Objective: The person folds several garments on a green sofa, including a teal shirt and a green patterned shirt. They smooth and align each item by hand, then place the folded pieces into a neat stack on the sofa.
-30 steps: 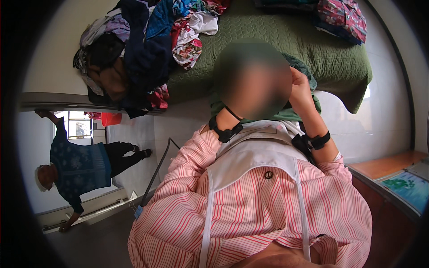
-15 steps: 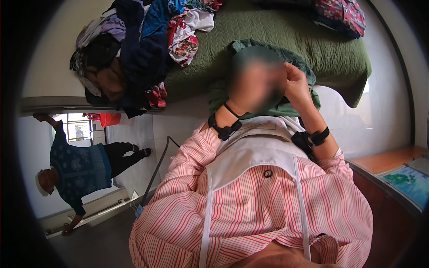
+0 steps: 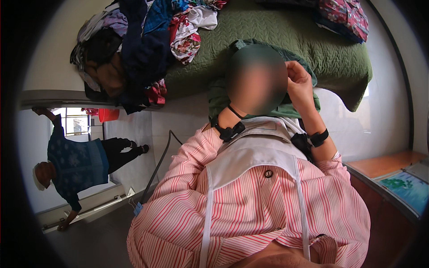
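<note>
Very little has moved over the last second: the right hand has shifted its fingers slightly, while both forearms keep almost the same pose over the green cloth. That cloth lies bunched at the near edge of the green quilted bed cover, beneath and around both hands, spreading left past the left hand and right beyond the right one. A round blur covers most of the left hand, so I cannot tell how far open it is or what it holds. Right fingers are bent in toward the thumb at the blur's right edge; whether they pinch the cloth cannot be told. Black wristbands circle both wrists. Far left, a mixed heap of clothes sits on the bed; folded clothes lie at the far right. Another person stands well apart on the left, near a red bucket.
</note>
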The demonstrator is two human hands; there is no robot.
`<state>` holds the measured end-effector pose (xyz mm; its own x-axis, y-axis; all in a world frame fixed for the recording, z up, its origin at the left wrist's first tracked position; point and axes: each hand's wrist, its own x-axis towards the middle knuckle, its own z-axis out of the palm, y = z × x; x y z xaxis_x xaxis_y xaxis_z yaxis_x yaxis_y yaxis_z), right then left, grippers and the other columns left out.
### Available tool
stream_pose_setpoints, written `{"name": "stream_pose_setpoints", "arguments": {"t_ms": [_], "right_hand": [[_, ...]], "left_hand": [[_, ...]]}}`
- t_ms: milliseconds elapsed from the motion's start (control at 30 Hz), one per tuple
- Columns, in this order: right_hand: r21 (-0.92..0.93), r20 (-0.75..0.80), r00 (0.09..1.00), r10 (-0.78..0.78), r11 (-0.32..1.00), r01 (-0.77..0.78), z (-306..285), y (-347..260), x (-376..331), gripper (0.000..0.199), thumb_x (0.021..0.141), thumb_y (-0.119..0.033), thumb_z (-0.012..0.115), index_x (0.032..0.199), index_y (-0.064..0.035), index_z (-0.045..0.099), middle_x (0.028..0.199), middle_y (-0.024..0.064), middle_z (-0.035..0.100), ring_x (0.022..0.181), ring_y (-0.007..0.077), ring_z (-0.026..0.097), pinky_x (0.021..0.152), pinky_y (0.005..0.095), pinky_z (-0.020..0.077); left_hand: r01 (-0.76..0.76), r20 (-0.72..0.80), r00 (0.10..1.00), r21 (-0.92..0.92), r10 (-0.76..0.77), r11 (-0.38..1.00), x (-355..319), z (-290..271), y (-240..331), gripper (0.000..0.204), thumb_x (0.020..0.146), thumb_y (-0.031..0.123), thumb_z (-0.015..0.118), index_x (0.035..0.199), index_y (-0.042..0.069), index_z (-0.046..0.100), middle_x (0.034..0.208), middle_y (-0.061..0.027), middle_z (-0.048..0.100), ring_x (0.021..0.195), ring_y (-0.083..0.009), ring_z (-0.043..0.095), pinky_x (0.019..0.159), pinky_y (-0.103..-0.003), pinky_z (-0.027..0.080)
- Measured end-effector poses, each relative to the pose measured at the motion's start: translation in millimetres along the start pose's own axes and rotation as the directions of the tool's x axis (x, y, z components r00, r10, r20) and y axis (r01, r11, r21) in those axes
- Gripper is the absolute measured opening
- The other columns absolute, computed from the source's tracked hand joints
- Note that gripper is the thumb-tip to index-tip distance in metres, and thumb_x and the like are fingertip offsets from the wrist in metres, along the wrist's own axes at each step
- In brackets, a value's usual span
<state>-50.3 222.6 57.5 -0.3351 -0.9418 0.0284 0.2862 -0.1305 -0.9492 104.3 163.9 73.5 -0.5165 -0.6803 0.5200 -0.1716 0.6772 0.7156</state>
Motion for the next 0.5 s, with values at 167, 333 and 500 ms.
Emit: {"name": "stream_pose_setpoints", "arguments": {"t_ms": [167,333,500], "right_hand": [[-0.069,-0.013,0.999,-0.052,0.996,0.051,0,3,0,0.019,0.083,0.005,0.059,0.101,-0.0008,0.059,0.088,-0.0016,0.064,0.082,0.0036,0.060,0.075,0.0191,0.0475],[-0.162,0.024,0.993,-0.114,0.980,0.116,2,2,-2,0.021,0.082,0.006,0.059,0.102,-0.0004,0.059,0.089,-0.0015,0.064,0.083,0.0044,0.060,0.075,0.0197,0.0480],[-0.232,0.125,0.981,-0.148,0.957,0.174,7,-6,-5,0.020,0.083,0.005,0.058,0.101,-0.0004,0.060,0.091,-0.0006,0.064,0.086,0.0060,0.061,0.077,0.0211,0.0491]], "left_hand": [[0.118,-0.006,0.993,-0.146,-0.120,0.982,-2,2,5,0.012,0.086,0.005,0.066,0.097,-0.001,0.064,0.087,-0.0088,0.065,0.072,-0.0144,0.063,0.063,-0.026,0.050],[0.131,0.036,0.991,-0.150,-0.127,0.980,-3,-2,-7,0.012,0.087,0.004,0.064,0.096,-0.002,0.064,0.084,-0.0075,0.064,0.072,-0.0119,0.062,0.063,-0.026,0.050],[0.279,0.177,0.956,-0.282,-0.236,0.918,-7,-6,-26,0.013,0.087,0.002,0.061,0.100,-0.001,0.063,0.084,-0.0043,0.064,0.070,-0.0085,0.059,0.063,-0.024,0.050]]}}
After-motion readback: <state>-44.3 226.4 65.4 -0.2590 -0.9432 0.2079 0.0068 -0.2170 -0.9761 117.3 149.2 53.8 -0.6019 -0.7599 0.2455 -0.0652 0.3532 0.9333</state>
